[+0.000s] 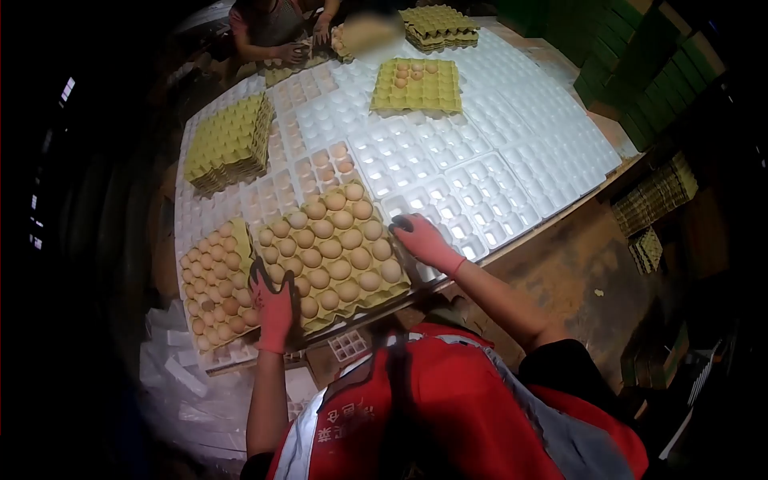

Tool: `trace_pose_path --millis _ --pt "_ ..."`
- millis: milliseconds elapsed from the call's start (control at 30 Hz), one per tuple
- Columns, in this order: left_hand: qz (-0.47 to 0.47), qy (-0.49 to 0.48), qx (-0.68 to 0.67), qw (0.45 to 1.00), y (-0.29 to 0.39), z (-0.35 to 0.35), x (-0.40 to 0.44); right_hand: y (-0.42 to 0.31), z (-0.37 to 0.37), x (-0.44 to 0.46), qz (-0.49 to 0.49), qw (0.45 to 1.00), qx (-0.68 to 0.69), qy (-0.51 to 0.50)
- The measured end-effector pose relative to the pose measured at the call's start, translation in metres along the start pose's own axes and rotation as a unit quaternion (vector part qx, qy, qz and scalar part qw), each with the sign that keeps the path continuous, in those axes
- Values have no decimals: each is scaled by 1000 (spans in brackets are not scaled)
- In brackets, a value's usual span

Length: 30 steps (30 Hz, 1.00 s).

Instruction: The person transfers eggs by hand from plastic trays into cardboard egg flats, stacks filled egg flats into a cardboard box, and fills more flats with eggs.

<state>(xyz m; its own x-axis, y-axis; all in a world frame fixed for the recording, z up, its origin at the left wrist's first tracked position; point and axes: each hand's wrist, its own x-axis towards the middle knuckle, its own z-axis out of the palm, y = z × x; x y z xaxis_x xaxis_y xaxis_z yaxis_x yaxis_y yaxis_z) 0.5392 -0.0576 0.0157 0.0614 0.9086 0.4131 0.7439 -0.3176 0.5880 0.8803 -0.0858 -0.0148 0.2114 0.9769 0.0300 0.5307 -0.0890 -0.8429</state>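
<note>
A yellow pulp tray full of brown eggs (330, 250) lies near the table's front edge. My left hand (273, 310), in a pink glove with dark fingertips, is at its left side, thumb and fingers apart. At the tray's right edge is my right hand (428, 244), gloved alike, fingers apart and bent toward the rim, over white plastic egg trays (488, 196). Neither hand visibly closes round an egg. Left of my left hand, more brown eggs (218, 272) fill another tray.
A stack of pulp trays (230, 140) stands at left. Farther back, a pulp tray holds several eggs (417, 86), with stacked trays (438, 28) behind it. Across the table a person (276, 32) handles a tray. Green crates (668, 84) and more trays (658, 192) are at right.
</note>
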Motion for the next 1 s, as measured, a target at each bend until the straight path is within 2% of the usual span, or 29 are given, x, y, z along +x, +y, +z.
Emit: trace_pose_path --millis 33,67,133,233,300,333,367,400,433,467,500,533,600,667,733,800,833,867,900,933,967,1000 --pt "42 -55 15 998 22 3 -10 -15 -15 -15 -20 999 -28 13" --pt "85 -110 26 990 49 9 -18 -22 -18 -29 -100 994 -45 -9" --pt "180 -228 42 956 92 20 -32 -36 -11 -60 -204 963 -143 -101" --pt "253 -244 111 929 86 66 -45 -28 6 -66 -274 873 -389 -104" --pt "278 -237 178 914 84 74 -48 -23 0 -57 -272 919 -269 -92" --pt "233 -245 120 933 84 73 -46 -22 -2 -54 -267 938 -204 -87" --pt "186 -253 63 947 83 68 -41 -42 -13 -56 -103 982 -107 -116" --pt "138 -258 7 956 81 65 -37 -39 -17 -53 -16 996 62 -62" --pt "81 -272 -101 954 74 65 -33 -33 -23 -41 58 969 224 -91" --pt "26 -281 -205 937 62 63 -27 -23 -25 -27 132 908 379 -116" --pt "-23 -290 -306 906 50 62 -19 -4 -15 -14 67 948 278 -141" --pt "-73 -297 -403 863 41 61 -14 -21 -14 -9 -106 988 -4 -117" --pt "-98 -306 -380 867 52 68 -8 -34 1 -19 -190 950 -228 -96" --pt "-46 -308 -129 941 73 72 3 -27 18 -18 -244 888 -371 -116" --pt "32 -288 -7 957 90 76 4 -23 15 -10 -307 896 -306 -103" --pt "106 -269 122 950 100 76 2 -17 1 0 -263 933 -188 -158" --pt "153 -253 109 949 93 83 0 -23 -14 12 -157 969 -102 -164" --pt "107 -262 97 954 99 78 5 -24 -28 26 -47 984 -14 -170" --pt "56 -266 82 959 110 73 9 -4 -28 45 -92 994 -29 -49" --pt "1 -272 66 960 118 72 7 4 -35 64 -65 996 -54 -25" --pt "-46 -213 -40 975 118 72 5 34 -28 87 -97 985 -133 -49" --pt "-125 -119 -209 963 128 74 2 58 -27 100 -121 971 -175 -107"
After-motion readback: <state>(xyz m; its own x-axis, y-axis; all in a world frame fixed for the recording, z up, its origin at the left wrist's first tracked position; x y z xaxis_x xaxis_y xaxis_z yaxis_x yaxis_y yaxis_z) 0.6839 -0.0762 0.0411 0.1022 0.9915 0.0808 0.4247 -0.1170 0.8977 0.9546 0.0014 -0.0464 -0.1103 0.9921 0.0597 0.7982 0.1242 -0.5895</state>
